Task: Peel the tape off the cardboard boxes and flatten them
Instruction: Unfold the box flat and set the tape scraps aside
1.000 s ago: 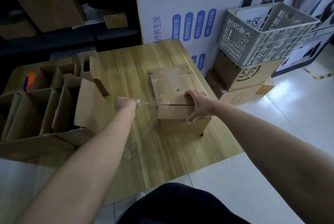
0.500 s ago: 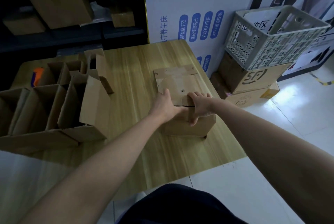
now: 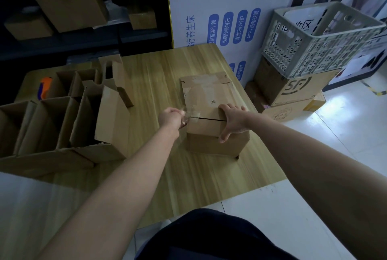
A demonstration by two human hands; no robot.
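Note:
A small brown cardboard box (image 3: 206,127) stands on the wooden table (image 3: 150,75), its far top flap (image 3: 206,92) lying open and flat. My right hand (image 3: 232,120) presses down on the near top flap at the box's right side, fingers spread. My left hand (image 3: 170,117) sits just left of the box's top edge, pinching a strip of clear tape (image 3: 191,114) that stretches from the fingers to the seam of the box.
Several opened cardboard boxes (image 3: 69,113) stand in a row on the table's left, an orange object (image 3: 45,88) behind them. A grey plastic crate (image 3: 318,37) sits on stacked boxes (image 3: 293,90) on the floor at right. Dark shelves with boxes (image 3: 69,6) are behind.
My left hand went from the box's top seam to the left, drawing a strip of clear tape away from it. My right hand stays pressed on the box.

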